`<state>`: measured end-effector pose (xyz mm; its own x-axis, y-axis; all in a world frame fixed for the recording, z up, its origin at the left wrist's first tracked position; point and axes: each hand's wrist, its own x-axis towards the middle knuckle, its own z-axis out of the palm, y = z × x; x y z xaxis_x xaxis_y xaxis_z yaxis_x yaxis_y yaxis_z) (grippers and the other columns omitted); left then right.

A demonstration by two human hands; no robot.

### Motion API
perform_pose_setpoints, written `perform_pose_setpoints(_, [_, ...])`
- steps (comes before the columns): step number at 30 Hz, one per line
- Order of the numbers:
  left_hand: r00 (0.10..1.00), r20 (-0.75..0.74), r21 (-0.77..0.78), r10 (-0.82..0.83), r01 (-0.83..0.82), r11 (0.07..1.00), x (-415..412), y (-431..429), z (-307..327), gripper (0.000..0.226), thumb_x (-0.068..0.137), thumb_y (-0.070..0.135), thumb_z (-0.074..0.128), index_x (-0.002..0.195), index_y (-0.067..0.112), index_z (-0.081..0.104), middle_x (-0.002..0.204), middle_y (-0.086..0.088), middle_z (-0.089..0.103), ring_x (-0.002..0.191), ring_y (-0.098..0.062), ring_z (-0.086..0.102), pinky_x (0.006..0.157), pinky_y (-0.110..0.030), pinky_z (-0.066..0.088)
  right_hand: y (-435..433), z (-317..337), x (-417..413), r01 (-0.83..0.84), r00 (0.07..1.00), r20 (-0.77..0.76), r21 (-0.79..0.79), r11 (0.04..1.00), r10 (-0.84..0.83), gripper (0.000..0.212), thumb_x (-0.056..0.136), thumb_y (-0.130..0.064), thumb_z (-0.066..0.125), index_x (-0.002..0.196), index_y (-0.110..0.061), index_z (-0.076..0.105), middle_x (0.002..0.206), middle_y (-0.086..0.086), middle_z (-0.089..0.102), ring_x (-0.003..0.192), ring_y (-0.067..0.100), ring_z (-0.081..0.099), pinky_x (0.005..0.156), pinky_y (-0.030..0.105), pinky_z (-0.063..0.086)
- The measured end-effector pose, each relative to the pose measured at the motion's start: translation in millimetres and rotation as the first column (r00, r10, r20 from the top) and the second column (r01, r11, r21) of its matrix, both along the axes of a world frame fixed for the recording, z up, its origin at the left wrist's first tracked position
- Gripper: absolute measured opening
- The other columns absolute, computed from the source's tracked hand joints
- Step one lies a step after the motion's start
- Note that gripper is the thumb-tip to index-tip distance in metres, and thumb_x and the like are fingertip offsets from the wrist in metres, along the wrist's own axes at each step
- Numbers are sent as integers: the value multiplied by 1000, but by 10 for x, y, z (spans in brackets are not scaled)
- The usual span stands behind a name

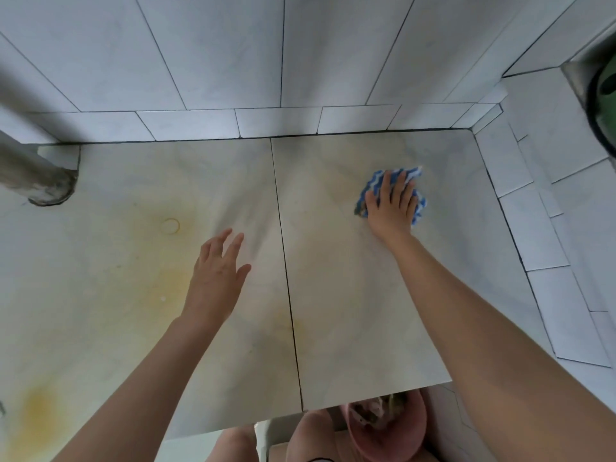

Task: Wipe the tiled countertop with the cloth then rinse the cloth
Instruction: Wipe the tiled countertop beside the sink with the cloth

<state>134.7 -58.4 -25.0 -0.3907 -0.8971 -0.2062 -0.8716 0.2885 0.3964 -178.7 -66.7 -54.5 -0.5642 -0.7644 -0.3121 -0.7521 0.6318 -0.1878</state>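
A blue and white zigzag cloth (416, 176) lies bunched on the pale tiled countertop (333, 295), toward the back right corner. My right hand (391, 205) lies flat on top of it with fingers spread, pressing it onto the tile. My left hand (216, 278) hovers over the middle of the countertop, fingers straight and slightly apart, holding nothing. Yellowish stains and a ring mark (170, 225) show on the left tile.
White tiled walls (233, 61) close off the back and right side. A grey pipe (36, 175) stands at the back left. A dark green object (603, 95) sits at the upper right. Below the counter's front edge is a pink bucket (390, 435) beside my knees.
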Motion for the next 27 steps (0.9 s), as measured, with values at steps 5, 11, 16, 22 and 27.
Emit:
perform_pose_setpoints(5, [999, 41, 14, -24, 23, 1000, 26, -72, -14, 55, 88, 23, 56, 138, 10, 36, 144, -12, 32, 131, -31, 27, 105, -43, 31, -345, -3, 496, -174, 985, 0, -21, 985, 174, 62, 101, -43, 21, 150, -17, -8, 156, 11, -18, 144, 30, -15, 115, 41, -12])
perform_pose_setpoints(11, [999, 33, -28, -7, 8, 1000, 21, -51, -6, 46, 90, 12, 51, 135, 8, 41, 140, -15, 39, 126, -34, 34, 99, -45, 37, -177, -32, 1296, -494, 869, -69, -53, 868, 490, 63, 101, -44, 23, 150, -19, -7, 157, 8, -16, 144, 27, -17, 114, 38, -14])
perform_pose_setpoints(16, [999, -23, -43, 29, -30, 999, 23, -67, -25, 43, 87, 8, 54, 130, 4, 46, 135, -17, 45, 122, -35, 39, 96, -46, 40, 92, -16, 1215, -566, 824, 1, -58, 822, 567, 62, 100, -47, 22, 149, -26, -9, 157, -1, -20, 143, 17, -22, 109, 29, -25])
perform_pose_setpoints(22, [999, -33, -38, 32, -34, 999, 8, -110, -17, 44, 90, 11, 51, 132, 7, 42, 139, -14, 40, 127, -31, 34, 98, -44, 39, 76, -34, 452, -301, 954, -6, -37, 953, 301, 61, 100, -44, 26, 150, -25, -4, 157, 3, -17, 145, 25, -13, 114, 34, -13])
perform_pose_setpoints(27, [999, -43, -55, 20, -23, 998, -26, -187, -17, 44, 90, 13, 51, 133, 7, 42, 139, -13, 40, 127, -31, 33, 98, -44, 38, -172, -18, -46, -53, 998, -17, -20, 998, 53, 61, 101, -44, 22, 150, -22, -6, 158, 8, -15, 145, 29, -11, 117, 42, -9])
